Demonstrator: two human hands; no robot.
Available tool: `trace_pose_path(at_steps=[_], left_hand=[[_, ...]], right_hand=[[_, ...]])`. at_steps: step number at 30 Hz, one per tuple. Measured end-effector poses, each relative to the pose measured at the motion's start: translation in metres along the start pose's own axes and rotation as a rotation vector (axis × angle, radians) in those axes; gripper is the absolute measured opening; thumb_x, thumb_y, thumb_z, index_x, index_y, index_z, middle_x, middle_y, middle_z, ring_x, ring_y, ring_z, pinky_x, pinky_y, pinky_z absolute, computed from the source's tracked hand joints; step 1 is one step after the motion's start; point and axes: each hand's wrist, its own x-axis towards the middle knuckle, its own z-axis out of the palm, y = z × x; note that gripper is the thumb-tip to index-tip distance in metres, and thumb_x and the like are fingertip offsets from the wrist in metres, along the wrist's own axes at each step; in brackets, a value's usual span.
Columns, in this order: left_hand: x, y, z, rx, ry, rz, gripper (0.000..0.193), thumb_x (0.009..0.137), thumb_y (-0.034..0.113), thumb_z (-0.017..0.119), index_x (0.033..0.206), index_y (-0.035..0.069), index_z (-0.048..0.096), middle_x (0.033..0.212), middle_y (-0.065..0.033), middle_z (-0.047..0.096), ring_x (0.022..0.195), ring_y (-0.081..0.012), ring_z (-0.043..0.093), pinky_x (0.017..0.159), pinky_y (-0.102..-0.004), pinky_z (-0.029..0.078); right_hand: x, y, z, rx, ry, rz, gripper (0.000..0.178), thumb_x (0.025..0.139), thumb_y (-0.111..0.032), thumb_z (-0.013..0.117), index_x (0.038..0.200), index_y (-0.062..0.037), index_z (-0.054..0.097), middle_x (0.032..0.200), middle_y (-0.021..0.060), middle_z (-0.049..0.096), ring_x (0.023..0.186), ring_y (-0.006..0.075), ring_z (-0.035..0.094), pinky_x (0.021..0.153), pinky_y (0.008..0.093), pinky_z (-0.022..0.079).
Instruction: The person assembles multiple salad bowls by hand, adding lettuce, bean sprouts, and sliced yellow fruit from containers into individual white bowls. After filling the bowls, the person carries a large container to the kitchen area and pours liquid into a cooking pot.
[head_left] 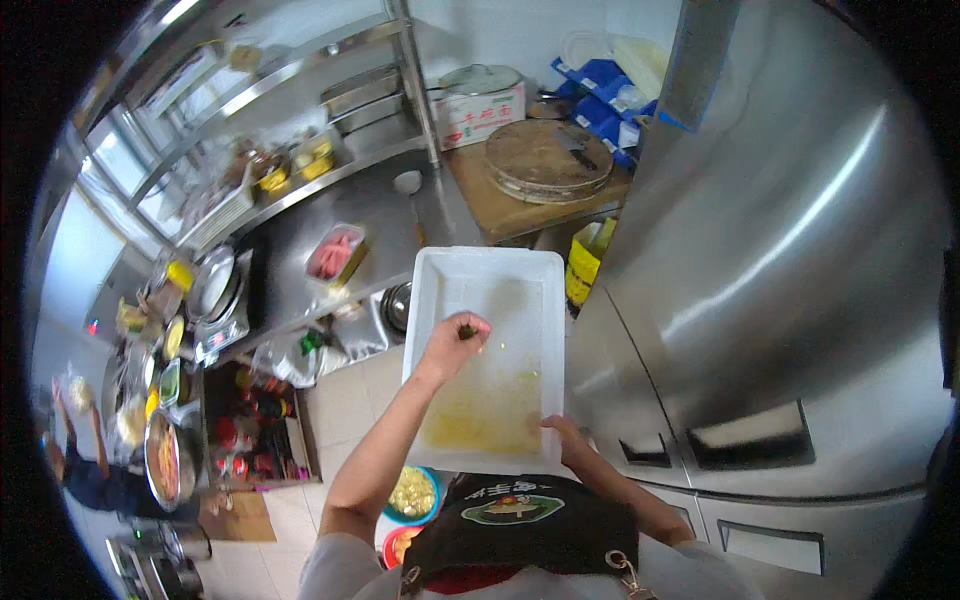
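Note:
A deep white plastic tub (490,258) is held in front of my body, tilted so that yellowish liquid pools at its near end. My right hand (563,436) grips the tub's right rim near the closest corner; some of its fingers are hidden behind the wall. Inside the tub, my left hand (455,348) is closed over its upper left part. A small dark green piece (467,331) shows between the fingers, too small to name. A few pale yellow bits lie on the tub's bottom.
Stainless refrigerator doors (790,250) stand close on the right. Ahead, a round chopping board (548,160) with a cleaver rests on a wooden table. A steel counter (385,215) holds a container of pink meat (337,254). Below me are basins (412,497). Another person (125,490) works far left.

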Motion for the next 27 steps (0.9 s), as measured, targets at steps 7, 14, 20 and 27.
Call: trace_pose_path(at_steps=[7,14,20,27], left_hand=[[0.243,0.033,-0.022,-0.093,-0.130,0.170,0.004,0.080,0.002,0.059,0.083,0.002,0.061,0.073,-0.0008,0.059,0.062,-0.0069,0.051,0.060,-0.0227,0.043],[0.436,0.054,0.101,0.186,-0.181,0.526,0.008,0.075,0.004,0.062,0.083,0.003,0.063,0.077,-0.0102,0.063,0.070,-0.0232,0.061,0.065,-0.0337,0.047],[0.535,-0.078,0.217,0.323,-0.418,0.280,0.029,0.072,0.005,0.062,0.100,0.012,0.064,0.093,-0.0135,0.061,0.095,-0.0315,0.058,0.081,-0.0411,0.046],[0.529,-0.024,0.202,0.378,-0.406,0.560,0.039,0.075,0.011,0.065,0.113,0.006,0.053,0.103,-0.0151,0.061,0.093,-0.0319,0.059,0.081,-0.0428,0.046]], right_hand=[[0.114,-0.086,0.037,0.127,0.140,-0.181,0.042,0.075,-0.012,0.060,0.114,-0.0020,0.047,0.082,0.0050,0.054,0.076,0.0179,0.056,0.071,0.0321,0.048],[0.228,-0.126,0.008,0.036,0.286,-0.217,0.046,0.074,-0.009,0.060,0.117,-0.0025,0.047,0.091,0.0055,0.055,0.082,0.0174,0.055,0.076,0.0317,0.045],[0.271,-0.182,0.008,0.123,0.204,-0.075,0.076,0.075,-0.007,0.060,0.140,-0.0127,0.021,0.110,0.0096,0.053,0.095,0.0199,0.054,0.082,0.0343,0.045],[0.316,-0.170,-0.068,0.099,0.244,-0.148,0.078,0.077,-0.029,0.069,0.135,0.0010,0.025,0.103,0.0145,0.056,0.081,0.0235,0.055,0.070,0.0386,0.046]])
